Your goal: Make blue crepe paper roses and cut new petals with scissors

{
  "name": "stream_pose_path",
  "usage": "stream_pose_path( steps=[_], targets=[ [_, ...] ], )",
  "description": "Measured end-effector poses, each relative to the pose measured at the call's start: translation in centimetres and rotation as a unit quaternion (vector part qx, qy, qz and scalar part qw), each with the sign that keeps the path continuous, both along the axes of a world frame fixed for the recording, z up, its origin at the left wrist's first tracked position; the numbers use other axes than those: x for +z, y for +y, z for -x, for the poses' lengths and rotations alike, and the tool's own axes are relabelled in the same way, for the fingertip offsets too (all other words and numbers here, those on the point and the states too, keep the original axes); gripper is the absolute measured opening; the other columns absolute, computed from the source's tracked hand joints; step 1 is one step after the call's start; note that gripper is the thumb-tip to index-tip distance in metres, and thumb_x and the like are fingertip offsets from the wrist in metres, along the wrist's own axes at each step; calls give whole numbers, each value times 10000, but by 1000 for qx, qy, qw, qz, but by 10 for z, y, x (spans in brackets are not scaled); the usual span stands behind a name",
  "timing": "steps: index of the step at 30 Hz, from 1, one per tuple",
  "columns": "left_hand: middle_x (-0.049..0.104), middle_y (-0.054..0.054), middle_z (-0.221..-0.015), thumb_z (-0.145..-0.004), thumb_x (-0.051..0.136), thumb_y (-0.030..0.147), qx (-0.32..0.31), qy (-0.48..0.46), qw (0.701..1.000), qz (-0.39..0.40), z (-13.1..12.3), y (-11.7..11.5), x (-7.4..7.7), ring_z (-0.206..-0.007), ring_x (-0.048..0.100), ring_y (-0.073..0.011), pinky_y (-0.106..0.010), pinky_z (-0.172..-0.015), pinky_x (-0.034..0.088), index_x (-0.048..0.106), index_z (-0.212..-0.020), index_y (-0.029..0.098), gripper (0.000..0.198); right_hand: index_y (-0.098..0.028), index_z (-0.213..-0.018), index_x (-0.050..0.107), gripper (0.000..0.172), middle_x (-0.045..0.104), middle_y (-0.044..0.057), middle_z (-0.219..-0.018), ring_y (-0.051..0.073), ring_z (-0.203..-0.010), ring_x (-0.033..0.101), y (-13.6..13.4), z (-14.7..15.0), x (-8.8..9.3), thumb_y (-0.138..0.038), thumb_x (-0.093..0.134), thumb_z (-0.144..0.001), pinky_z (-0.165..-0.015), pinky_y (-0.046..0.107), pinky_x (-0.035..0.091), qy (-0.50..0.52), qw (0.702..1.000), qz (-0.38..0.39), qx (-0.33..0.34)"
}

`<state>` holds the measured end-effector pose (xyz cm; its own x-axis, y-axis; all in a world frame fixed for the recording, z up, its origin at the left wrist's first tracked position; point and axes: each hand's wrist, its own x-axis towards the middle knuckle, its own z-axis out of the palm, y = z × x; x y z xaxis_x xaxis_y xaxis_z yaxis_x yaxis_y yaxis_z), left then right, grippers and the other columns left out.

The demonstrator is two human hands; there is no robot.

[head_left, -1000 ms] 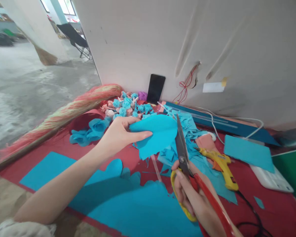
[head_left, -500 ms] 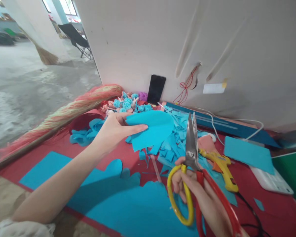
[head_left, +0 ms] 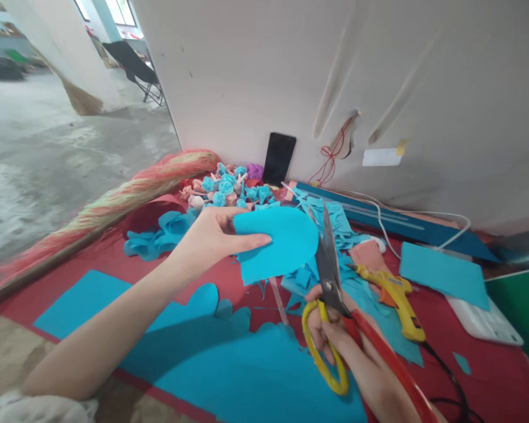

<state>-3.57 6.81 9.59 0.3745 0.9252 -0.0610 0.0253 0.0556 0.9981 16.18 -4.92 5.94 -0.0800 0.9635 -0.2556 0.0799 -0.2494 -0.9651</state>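
Note:
My left hand (head_left: 223, 232) pinches a rounded piece of blue paper (head_left: 282, 244) between thumb and fingers, holding it above the table. In my right hand (head_left: 335, 335) is a pair of scissors (head_left: 329, 264) with one yellow and one red handle. Their blades point up and lie right beside the paper's curved right edge; whether they touch it I cannot tell. Under my forearm spreads a large blue sheet (head_left: 247, 376) with a scalloped edge. Blue paper scraps (head_left: 335, 223) are heaped behind the blades.
A yellow glue gun (head_left: 394, 296) lies at the right, near a blue paper rectangle (head_left: 443, 274) on a white device (head_left: 485, 323). Small paper roses (head_left: 224, 188) are piled at the back, beside a leaning phone (head_left: 280, 158). A broom (head_left: 127, 194) lies along the left.
My left hand has moved slightly right and down, and the paper is turned. The scissors have tilted left, bringing the blades close to the paper's right edge.

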Motion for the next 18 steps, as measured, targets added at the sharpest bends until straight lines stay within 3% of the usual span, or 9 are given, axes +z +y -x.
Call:
stream_pose_path(
  steps=[10, 18],
  targets=[
    [684, -3, -697, -585, 750, 246, -10, 41, 999, 5, -1, -1, 3, -633, 642, -167, -253, -585, 549, 667, -769, 153, 223, -198, -922, 443, 220, 460, -34, -579, 116, -517, 425, 0, 0, 2, -405, 409, -856, -520, 232, 361, -53, 998, -18, -6],
    [674, 9, -665, -580, 752, 255, -7, 48, 999, 4, -1, -1, 4, -609, 636, -164, -246, -568, 537, 668, -754, 166, 212, -181, -922, 431, 269, 419, -48, -543, 102, -478, 394, 0, 2, 7, -441, 415, -854, -480, 228, 337, -61, 998, 15, -2]
  ],
)
